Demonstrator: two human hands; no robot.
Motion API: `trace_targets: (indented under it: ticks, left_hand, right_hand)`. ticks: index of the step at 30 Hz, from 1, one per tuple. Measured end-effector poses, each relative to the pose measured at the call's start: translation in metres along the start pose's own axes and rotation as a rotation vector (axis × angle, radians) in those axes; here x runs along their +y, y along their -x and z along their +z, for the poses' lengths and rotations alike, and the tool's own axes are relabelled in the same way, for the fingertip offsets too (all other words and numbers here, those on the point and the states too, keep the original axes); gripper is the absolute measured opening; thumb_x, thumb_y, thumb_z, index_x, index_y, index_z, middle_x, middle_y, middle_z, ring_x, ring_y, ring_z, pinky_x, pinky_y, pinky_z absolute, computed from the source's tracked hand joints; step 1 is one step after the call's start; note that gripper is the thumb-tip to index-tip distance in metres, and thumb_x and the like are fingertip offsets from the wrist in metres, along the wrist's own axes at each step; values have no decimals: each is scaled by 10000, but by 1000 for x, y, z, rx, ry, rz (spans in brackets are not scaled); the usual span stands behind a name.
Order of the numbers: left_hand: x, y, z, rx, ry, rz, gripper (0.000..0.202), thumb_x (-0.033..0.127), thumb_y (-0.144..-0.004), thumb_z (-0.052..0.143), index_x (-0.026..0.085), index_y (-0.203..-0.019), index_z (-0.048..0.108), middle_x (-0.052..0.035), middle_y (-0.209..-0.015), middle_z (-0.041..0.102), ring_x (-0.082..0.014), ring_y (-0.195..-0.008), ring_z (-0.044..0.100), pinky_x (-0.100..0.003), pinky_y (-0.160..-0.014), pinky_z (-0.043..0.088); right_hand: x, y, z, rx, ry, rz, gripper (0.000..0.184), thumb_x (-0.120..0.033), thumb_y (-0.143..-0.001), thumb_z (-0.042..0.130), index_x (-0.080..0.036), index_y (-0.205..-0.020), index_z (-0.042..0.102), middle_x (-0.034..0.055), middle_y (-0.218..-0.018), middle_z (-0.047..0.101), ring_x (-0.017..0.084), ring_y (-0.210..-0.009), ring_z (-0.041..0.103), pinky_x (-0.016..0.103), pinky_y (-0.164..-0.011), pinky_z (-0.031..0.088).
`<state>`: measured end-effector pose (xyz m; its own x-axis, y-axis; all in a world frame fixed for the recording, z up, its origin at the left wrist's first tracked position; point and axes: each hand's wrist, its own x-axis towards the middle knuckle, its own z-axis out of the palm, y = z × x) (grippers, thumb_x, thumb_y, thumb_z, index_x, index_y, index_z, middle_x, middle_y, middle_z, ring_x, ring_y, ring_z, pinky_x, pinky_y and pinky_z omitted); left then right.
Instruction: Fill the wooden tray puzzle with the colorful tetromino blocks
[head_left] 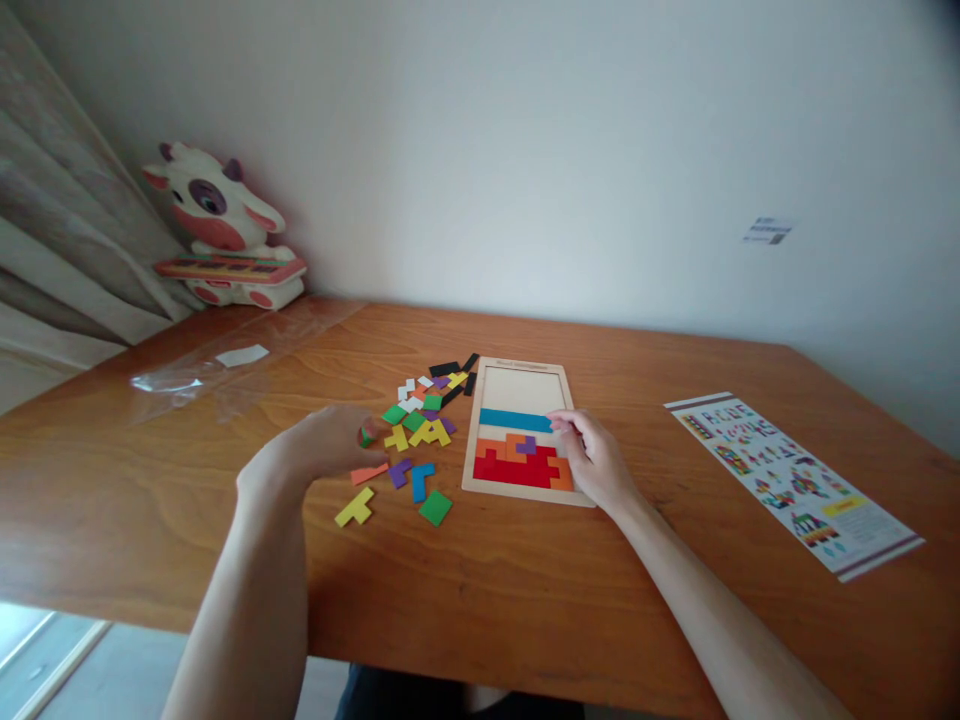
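My right hand (589,455) is over the right side of a wooden puzzle tray (525,493), its thumb and fingertips pinched at the right end of a long blue puzzle piece (514,420). That strip lies across the tray, above fitted red pieces (517,470), orange pieces and a purple piece (527,445). To the left, my left hand (326,440) curls above the loose pieces, with a green puzzle piece (366,437) showing between thumb and fingers. Close by lie an orange piece (369,474), a yellow piece (355,507) and a purple piece (400,473).
Several more coloured pieces, with black strips (444,369), spread left of the tray. A printed picture sheet (795,485) lies at the right. Clear plastic wrapping (225,365) and a cow-shaped toy keyboard (229,235) sit at the back left. A wall rises behind the table.
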<state>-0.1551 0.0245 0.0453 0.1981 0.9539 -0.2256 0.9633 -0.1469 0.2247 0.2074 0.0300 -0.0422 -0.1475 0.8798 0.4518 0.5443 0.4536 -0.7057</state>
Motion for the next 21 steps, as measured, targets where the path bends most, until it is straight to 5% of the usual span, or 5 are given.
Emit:
trace_targets:
  ticks: [4, 12, 21]
  left_hand:
    - [9, 4, 0, -156, -57, -13, 185, 259, -594, 667, 219, -773, 678, -14, -801, 701, -214, -742, 626, -273, -597, 367]
    - [17, -1, 3, -198, -119, -47, 269, 210, -536, 661, 200, -805, 669, -58, -846, 699, -257, -775, 640, -298, -605, 394]
    - [20, 0, 3, -203, -140, -47, 254, 250, -589, 629, 202, -838, 638, -58, -862, 699, -241, -776, 643, -288, -592, 382]
  right_hand:
    - [-5, -1, -1, -33, 14, 19, 225, -342, -988, 477, -220, -1095, 633, 90, -1070, 684, 221, -961, 658, 382, -873, 520]
    - [-13, -9, -3, -274, 150, 67, 253, -429, -850, 709, -239, -1017, 721, 79, -1075, 655, 237, -1019, 628, 413, -936, 476]
    - [-11, -44, -4, -544, 99, 342, 306, -401, -682, 853, -201, -886, 743, 59, -911, 724, 215, -846, 660, 321, -748, 490]
